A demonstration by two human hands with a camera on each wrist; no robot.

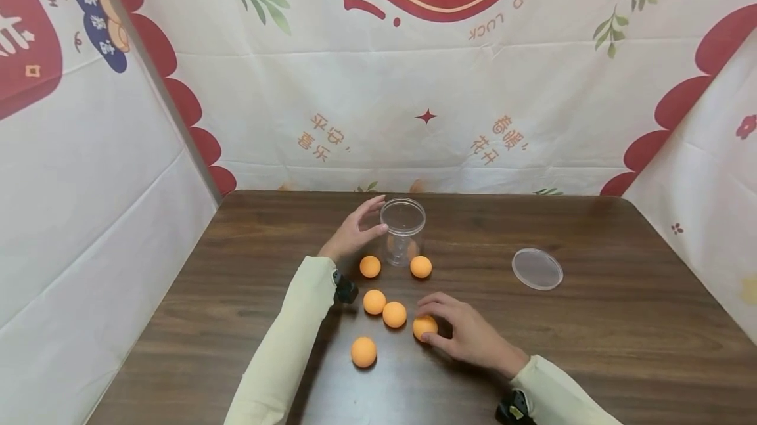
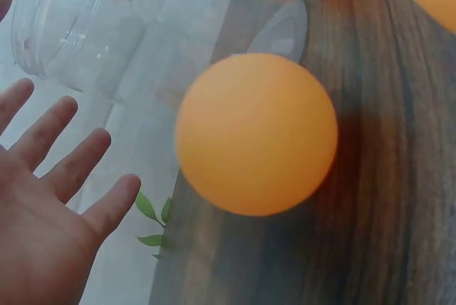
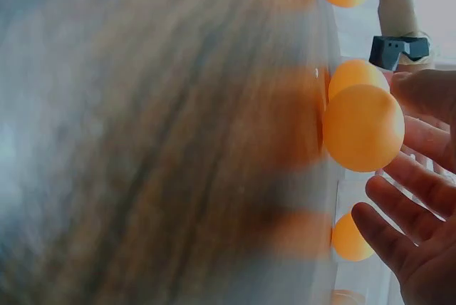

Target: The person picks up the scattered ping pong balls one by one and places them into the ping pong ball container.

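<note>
A clear plastic jar (image 1: 403,221) stands upright, with a wide rim. At its left side my left hand (image 1: 355,231) has its thumb by the rim; in the left wrist view that hand's fingers (image 2: 64,169) are spread and straight. My right hand (image 1: 470,333) is around an orange ball (image 1: 424,328) on the table, thumb at the near side and fingers at the far side. In the right wrist view, the right hand's fingers (image 3: 406,212) look loosely extended behind that ball (image 3: 363,128); firm contact is not visible. Orange tints show through the jar's wall.
Several more orange balls lie about: one ball (image 1: 370,267) left of the jar, another ball (image 1: 421,267) at its right, a neighbouring pair (image 1: 384,308), and a nearer ball (image 1: 363,352). A clear round lid (image 1: 537,268) lies flat at right on the brown wooden table (image 1: 591,346).
</note>
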